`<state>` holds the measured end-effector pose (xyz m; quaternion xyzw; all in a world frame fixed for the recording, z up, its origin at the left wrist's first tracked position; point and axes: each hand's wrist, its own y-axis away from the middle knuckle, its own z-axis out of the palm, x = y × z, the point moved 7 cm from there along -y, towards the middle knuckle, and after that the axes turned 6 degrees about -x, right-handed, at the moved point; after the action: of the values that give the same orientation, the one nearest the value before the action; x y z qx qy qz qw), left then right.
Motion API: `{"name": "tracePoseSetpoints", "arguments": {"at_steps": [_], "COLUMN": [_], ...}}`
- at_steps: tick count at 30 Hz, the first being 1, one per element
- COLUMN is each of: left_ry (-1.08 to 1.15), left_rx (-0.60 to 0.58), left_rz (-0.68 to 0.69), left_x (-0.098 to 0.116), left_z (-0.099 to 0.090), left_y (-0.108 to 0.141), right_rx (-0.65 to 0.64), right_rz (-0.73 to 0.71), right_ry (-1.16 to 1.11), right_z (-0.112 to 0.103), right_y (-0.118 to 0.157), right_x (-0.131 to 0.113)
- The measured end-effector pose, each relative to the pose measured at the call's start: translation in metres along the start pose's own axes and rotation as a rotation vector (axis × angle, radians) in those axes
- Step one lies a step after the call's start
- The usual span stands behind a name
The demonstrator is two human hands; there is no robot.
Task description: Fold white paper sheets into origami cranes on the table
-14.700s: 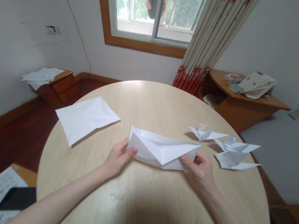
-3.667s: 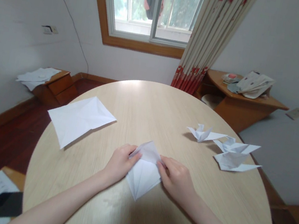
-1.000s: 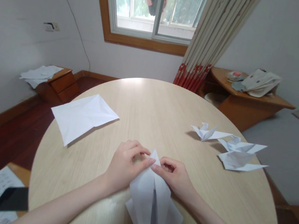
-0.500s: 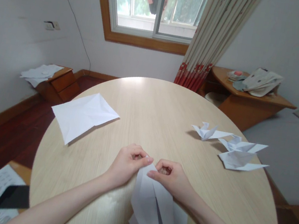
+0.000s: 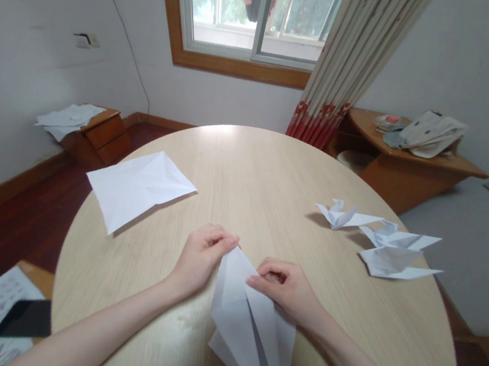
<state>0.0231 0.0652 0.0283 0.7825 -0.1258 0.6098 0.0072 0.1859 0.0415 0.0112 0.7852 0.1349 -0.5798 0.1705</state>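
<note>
Pinching paper (image 5: 230,298) at far tip with left hand (image 5: 199,257), at right edge with right hand (image 5: 290,289) | apparently steadying loose layers | working over table (image 5: 250,171), near side | cranes (image 5: 337,217) off right, likely for room

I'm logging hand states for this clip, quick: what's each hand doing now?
Left hand: closed, pinching the top tip of the folded paper.
Right hand: closed, gripping the same paper's upper right edge.
</note>
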Motion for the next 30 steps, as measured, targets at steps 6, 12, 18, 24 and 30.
{"name": "tracePoseSetpoints", "arguments": {"at_steps": [6,12,18,24,30], "left_ry": [-0.066,-0.214,-0.271,-0.321,-0.528], "left_rx": [-0.012,-0.111,-0.102,-0.075,0.134], "left_rz": [0.043,-0.037,-0.038,0.014,0.419], "left_x": [0.014,0.011,0.007,0.009,0.044], "left_z": [0.001,0.012,0.011,0.009,0.001], "left_y": [0.000,0.005,0.005,0.005,0.021], "right_rx": [0.028,0.152,0.160,0.153,0.284], "right_rz": [-0.023,-0.025,-0.089,-0.133,-0.150], "right_ry": [0.036,0.055,0.139,0.183,0.231], "right_z": [-0.002,-0.011,-0.012,-0.010,-0.021], "right_y": [0.000,-0.003,-0.003,-0.002,0.001], "right_x": [0.003,0.008,0.003,0.001,0.002]}}
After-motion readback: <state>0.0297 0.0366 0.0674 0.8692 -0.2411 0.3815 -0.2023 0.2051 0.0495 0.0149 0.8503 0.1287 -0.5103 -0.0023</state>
